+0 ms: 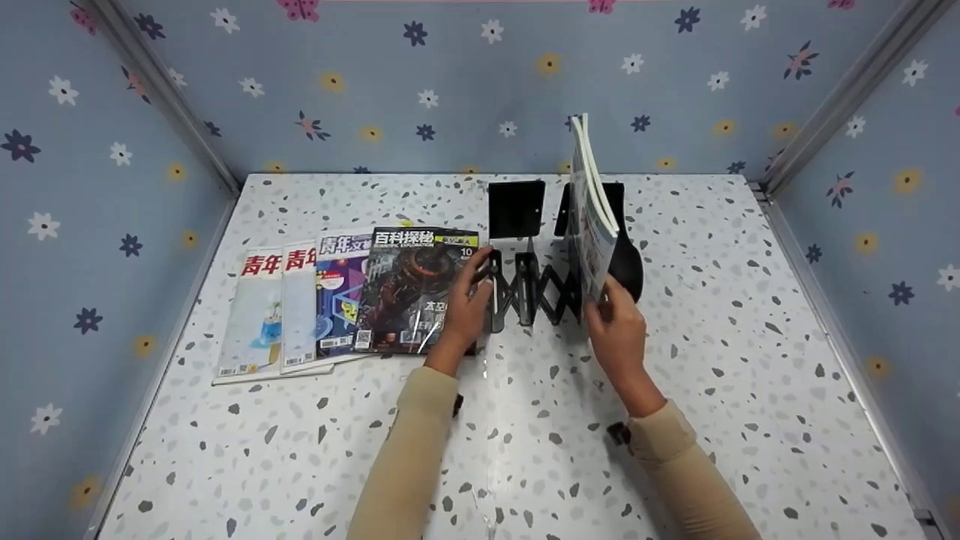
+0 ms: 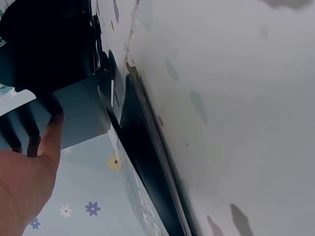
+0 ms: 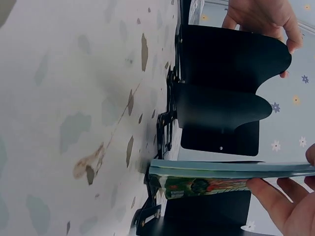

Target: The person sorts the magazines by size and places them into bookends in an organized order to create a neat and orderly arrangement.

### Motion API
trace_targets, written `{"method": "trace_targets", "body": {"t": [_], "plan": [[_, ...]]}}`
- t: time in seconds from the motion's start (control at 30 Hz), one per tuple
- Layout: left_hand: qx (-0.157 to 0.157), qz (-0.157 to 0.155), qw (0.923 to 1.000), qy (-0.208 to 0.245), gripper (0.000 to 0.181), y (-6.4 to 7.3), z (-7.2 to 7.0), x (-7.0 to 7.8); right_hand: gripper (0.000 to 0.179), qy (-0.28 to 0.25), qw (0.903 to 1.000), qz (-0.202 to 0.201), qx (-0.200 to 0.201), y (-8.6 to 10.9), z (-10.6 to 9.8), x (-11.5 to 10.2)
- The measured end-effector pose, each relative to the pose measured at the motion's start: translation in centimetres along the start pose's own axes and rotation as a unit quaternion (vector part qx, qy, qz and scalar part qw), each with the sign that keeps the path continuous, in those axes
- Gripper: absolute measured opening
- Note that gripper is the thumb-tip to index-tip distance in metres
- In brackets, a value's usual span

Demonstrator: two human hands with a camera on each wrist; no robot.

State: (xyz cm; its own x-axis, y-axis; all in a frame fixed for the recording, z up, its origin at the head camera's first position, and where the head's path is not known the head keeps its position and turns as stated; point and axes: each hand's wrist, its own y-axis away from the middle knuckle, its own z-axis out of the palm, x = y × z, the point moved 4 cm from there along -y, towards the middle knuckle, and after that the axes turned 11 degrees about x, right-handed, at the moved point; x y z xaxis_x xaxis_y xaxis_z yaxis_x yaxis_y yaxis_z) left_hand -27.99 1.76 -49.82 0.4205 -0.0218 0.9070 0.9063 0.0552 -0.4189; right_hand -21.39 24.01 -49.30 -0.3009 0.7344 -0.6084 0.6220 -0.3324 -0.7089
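A black expandable bookend rack (image 1: pixel 527 289) with crossed folding bars and upright panels stands near the back of the table. My right hand (image 1: pixel 619 326) grips magazines (image 1: pixel 595 195) that stand on edge between the rack's panels, thumb on one side and fingers on the other. The right wrist view shows their pale page edges and a colourful cover. My left hand (image 1: pixel 466 307) touches the rack's left end panel (image 2: pixel 81 115), with extended fingers (image 2: pixel 51 135) against its outer face. Left of it a dark-covered magazine (image 1: pixel 405 289) lies flat.
More magazines lie overlapping at the left: a purple one (image 1: pixel 341 300) and pale ones with red titles (image 1: pixel 251 322). A flowered back wall (image 1: pixel 450 67) and side walls enclose the speckled white table (image 1: pixel 525 450).
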Motion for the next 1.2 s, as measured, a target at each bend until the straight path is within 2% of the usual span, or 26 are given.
{"method": "trace_targets", "body": {"t": [0.2,0.53,0.63,0.83,0.9,0.97,1.07,1.2], "plan": [[0.0,-0.015,0.9999,0.007,0.049,-0.1,-0.1,-0.4,0.049,0.031,0.9995,-0.007,-0.009,0.1,-0.2,0.1],[0.004,-0.016,0.9999,0.002,0.049,-0.1,-0.2,-0.4,0.06,0.057,0.9972,-0.048,-0.008,0.1,-0.9,-0.4],[0.004,-0.013,0.9999,0.007,0.049,-0.1,-0.1,-0.3,0.058,0.041,0.9968,-0.068,0.005,-0.2,-1.5,-0.6],[-0.003,-0.026,0.9997,0.003,0.05,0.1,-0.2,-0.4,0.039,-0.065,0.9928,-0.071,0.07,-1.6,-3.0,0.0],[-0.006,-0.029,0.9995,0.001,0.05,0.1,-0.3,-0.4,0.035,-0.076,0.9899,-0.071,0.096,-2.3,-3.4,0.6],[-0.008,-0.029,0.9995,-0.001,0.05,0.2,-0.3,-0.5,0.035,-0.074,0.9886,-0.079,0.104,-3.0,-3.6,1.4],[-0.008,-0.017,0.9998,0.001,0.049,0.1,-0.3,-0.4,0.041,-0.079,0.9895,-0.096,0.074,-4.1,-3.6,2.7],[-0.011,0.003,0.9999,0.008,0.048,0.1,-0.3,-0.2,0.057,-0.11,0.988,-0.107,-0.015,-5.0,-3.0,4.4]]}}
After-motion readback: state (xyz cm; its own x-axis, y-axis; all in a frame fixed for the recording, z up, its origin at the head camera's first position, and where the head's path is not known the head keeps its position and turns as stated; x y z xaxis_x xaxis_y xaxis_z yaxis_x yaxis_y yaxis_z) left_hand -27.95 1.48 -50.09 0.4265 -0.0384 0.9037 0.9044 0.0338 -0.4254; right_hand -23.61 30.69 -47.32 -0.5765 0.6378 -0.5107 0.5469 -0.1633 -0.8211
